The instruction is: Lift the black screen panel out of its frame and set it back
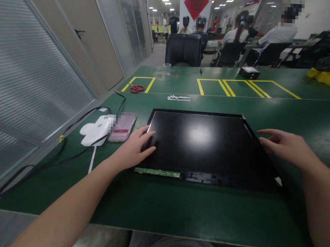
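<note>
A black display panel [205, 149] lies flat on the green table [187, 211] before me, with a bright glare on its screen. Along its near edge runs a narrow green circuit board [157, 172]. My left hand [136, 147] rests at the panel's left edge, fingers spread, with the tips over the screen. At the right edge is my right hand [286, 146], its fingers apart and stretched toward the panel; whether they touch it I cannot tell. A small pale piece [278, 181] shows at the near right corner.
Left of the panel lie a phone [123, 126], a white power strip [96, 130] and a black cable [64, 146]. Farther back are red-handled scissors [137, 89], white strips [178, 98], a clear cup [167, 69] and a black box [249, 72]. Several people sit beyond the table.
</note>
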